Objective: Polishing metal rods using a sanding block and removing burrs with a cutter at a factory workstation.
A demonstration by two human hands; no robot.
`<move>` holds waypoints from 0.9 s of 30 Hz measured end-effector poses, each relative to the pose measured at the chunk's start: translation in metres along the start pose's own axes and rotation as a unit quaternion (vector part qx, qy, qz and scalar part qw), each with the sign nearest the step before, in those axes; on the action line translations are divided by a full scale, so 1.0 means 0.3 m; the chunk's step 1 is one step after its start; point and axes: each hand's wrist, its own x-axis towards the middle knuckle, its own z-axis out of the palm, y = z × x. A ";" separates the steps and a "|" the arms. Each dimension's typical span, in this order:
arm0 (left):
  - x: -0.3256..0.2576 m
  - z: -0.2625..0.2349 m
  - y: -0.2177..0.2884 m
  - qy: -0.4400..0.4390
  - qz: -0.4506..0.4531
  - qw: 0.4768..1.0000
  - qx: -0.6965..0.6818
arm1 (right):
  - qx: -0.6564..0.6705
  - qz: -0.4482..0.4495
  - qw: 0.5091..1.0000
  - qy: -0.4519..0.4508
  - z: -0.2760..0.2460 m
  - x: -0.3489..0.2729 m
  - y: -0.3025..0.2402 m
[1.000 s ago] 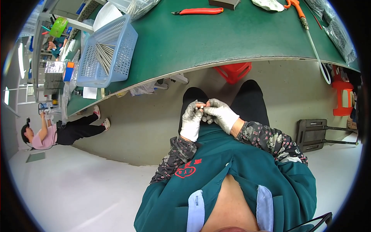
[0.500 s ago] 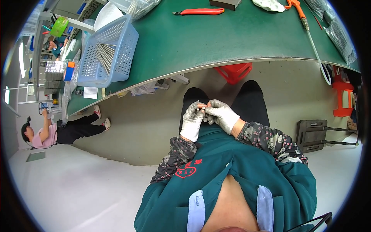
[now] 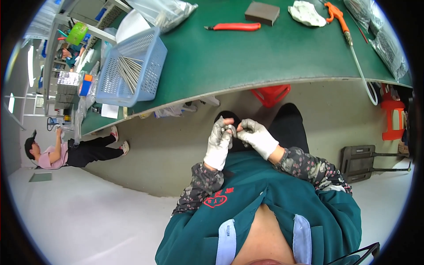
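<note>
Both of my hands are in front of my lap, in white work gloves with dirty grey fingers and some bare fingertips. The fingers of my left hand (image 3: pixel 218 140) are bent in a pinch, with a small grey rounded piece (image 3: pixel 232 130) at their tips. It is too small to name. My right hand (image 3: pixel 257 135) is just beside it, fingers curled and thumb close to the piece. Whatever it pinches, if anything, is hidden by the fingers.
Ahead is a green workbench (image 3: pixel 198 57) with a blue basket (image 3: pixel 152 73) of metal rods (image 3: pixel 129 73), red-handled cutters (image 3: pixel 234 27), a brown block (image 3: pixel 262 13), a white cloth (image 3: pixel 307 13) and an orange air gun (image 3: pixel 336 15). Red stools (image 3: pixel 270 95) stand below. Another person (image 3: pixel 53 152) stands left.
My hands have drawn slightly apart, and the small grey piece now shows between them. The bench and its things sit lower in the picture as the view has shifted.
</note>
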 end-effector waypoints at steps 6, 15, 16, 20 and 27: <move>0.158 0.023 0.241 -0.065 0.266 0.962 0.020 | -0.233 -0.248 0.940 -0.008 0.017 -0.022 -0.207; 0.514 0.004 0.252 -0.102 0.203 0.973 0.047 | -0.477 -0.490 0.713 0.156 -0.054 0.105 -0.534; 0.526 0.001 0.239 -0.127 0.153 0.980 0.014 | -0.521 -0.504 0.662 0.193 -0.079 0.131 -0.569; 0.524 0.013 0.253 -0.136 0.121 0.983 -0.025 | -0.679 -0.388 0.538 0.315 -0.140 0.215 -0.712; 0.529 0.024 0.264 -0.135 0.095 0.986 -0.026 | -0.771 -0.176 0.532 0.303 -0.282 0.379 -0.762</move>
